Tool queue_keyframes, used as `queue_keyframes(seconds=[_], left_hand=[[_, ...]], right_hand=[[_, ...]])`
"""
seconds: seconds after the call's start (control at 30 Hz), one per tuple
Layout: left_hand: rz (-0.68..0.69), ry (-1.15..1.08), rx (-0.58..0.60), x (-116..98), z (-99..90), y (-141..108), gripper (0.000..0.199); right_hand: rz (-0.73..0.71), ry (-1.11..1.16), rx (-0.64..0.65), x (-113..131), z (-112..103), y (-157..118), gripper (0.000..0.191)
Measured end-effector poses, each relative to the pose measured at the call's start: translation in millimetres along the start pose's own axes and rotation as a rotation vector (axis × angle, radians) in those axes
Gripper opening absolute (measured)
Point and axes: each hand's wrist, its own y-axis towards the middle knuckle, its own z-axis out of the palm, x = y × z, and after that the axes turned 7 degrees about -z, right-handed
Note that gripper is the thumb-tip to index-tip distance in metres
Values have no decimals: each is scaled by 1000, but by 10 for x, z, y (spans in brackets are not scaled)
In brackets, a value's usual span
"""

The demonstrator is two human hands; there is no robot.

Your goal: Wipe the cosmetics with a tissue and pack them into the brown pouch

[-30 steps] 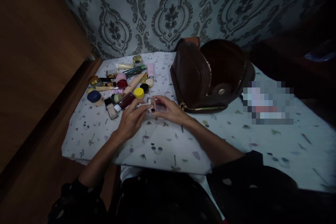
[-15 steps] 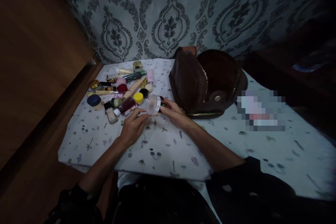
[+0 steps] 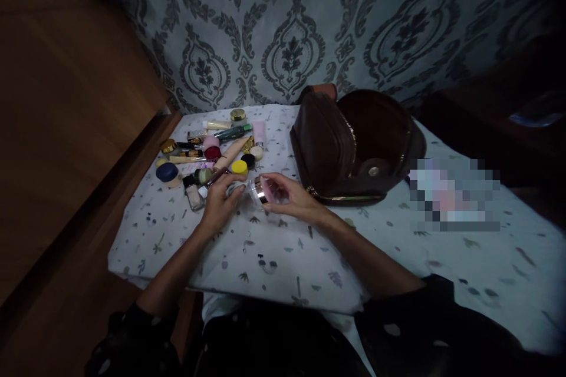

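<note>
Two bare hands were above the middle of the printed surface (image 3: 212, 271), and a broad strip of its cloth ran between them and the near edge, giving your wrists room on that side. Your right hand (image 3: 292, 199) held a small clear container (image 3: 260, 190) with a shiny band, turned on its side between thumb and fingers; your left hand (image 3: 220, 203) was partly curled just beside it, though whether it gripped anything could not be told. Toward the far left corner, a cluster of cosmetics (image 3: 229, 154) crowded your reach, with a yellow-lidded jar (image 3: 239, 168) and a dark bottle (image 3: 218, 177) nearest your left fingers. Close past your right hand, an open brown bag (image 3: 325, 147) blocked the way to the far edge, where a patterned backdrop (image 3: 292, 59) rose. A wooden panel (image 3: 79, 106) bounded the left edge.
</note>
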Motion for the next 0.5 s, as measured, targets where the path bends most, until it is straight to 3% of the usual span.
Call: queue_keyframes(seconds=[0.3,0.5], left_hand=[[-53,-24,-12,39,32,111,16],[-49,-41,74,-47,36,130,15]], right_hand=[[-25,-69,64,-31,-19,-11,68],[-82,-74,76,-67,34,-13,66]])
